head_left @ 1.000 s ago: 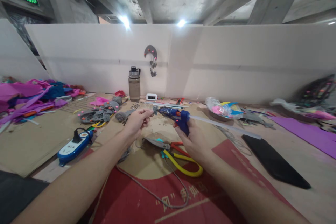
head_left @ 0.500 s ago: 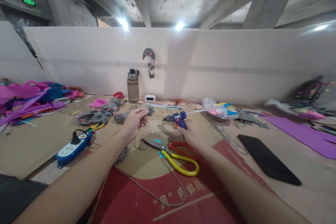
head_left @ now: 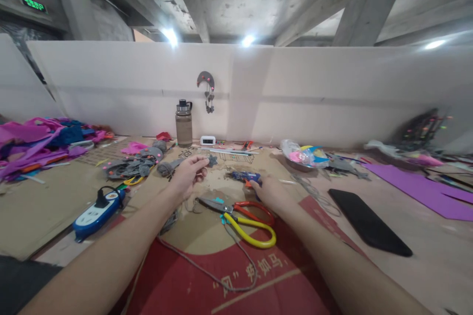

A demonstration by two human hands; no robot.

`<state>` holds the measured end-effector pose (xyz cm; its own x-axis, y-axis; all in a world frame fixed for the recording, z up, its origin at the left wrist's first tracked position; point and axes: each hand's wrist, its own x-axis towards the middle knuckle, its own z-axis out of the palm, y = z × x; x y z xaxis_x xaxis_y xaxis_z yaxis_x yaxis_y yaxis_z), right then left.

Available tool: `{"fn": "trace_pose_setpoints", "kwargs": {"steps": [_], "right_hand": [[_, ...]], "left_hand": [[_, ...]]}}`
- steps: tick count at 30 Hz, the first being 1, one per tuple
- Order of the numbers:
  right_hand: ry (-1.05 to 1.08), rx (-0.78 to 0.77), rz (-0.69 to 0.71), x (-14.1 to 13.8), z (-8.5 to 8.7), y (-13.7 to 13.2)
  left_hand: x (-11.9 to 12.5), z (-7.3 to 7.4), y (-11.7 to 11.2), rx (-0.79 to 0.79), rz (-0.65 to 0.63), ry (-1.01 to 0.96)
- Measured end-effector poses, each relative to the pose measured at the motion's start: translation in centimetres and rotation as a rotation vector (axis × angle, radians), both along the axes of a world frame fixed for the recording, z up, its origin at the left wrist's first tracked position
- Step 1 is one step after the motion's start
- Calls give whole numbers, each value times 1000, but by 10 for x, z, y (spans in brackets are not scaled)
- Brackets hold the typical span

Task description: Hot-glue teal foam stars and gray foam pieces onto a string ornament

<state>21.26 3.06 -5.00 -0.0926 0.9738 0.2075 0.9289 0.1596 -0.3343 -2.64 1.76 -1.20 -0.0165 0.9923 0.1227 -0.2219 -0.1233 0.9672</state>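
My left hand (head_left: 187,177) pinches thumb against forefinger on a small, jagged grey felt piece (head_left: 212,160), at its two o'clock. My right hand (head_left: 272,194) has its fingers wrapped on a blue plastic glue gun (head_left: 246,176), nozzle toward nine; I can't tell whether it touches the brown cardboard (head_left: 195,237). Steel scissors with red and yellow handles (head_left: 228,209) lie at the gun's six o'clock. From my left hand, a blue-and-white power strip (head_left: 96,211) sits between eight and nine, a brownish black-lidded bottle (head_left: 184,128) at twelve.
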Motion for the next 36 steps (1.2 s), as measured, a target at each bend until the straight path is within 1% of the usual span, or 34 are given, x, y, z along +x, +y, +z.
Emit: {"fn": "trace_pose_setpoints", "kwargs": {"steps": [4, 8, 11, 15, 17, 19, 23, 25, 27, 32, 36], "right_hand": [[52, 106, 0, 1, 3, 1], [213, 116, 80, -4, 6, 0], [336, 174, 145, -9, 9, -4], [508, 305, 262, -17, 15, -16], [597, 343, 333, -24, 21, -25], [635, 371, 378, -34, 30, -34], [551, 414, 473, -52, 44, -45], [479, 446, 484, -58, 48, -46], [408, 478, 468, -61, 50, -46], [273, 528, 410, -66, 47, -46], [263, 534, 366, -67, 40, -46]], "left_hand": [[2, 3, -3, 31, -16, 24], [6, 9, -9, 34, -43, 62], [9, 10, -12, 22, -53, 92], [11, 7, -11, 47, -83, 115], [11, 4, -9, 58, -86, 148], [11, 2, -7, 68, -77, 210], [11, -2, -8, 110, -68, 320], [12, -2, -9, 136, -69, 353], [13, -1, -10, 165, -67, 388], [16, 0, -14, 189, -65, 478], [18, -1, -17, 206, -31, 504]]}}
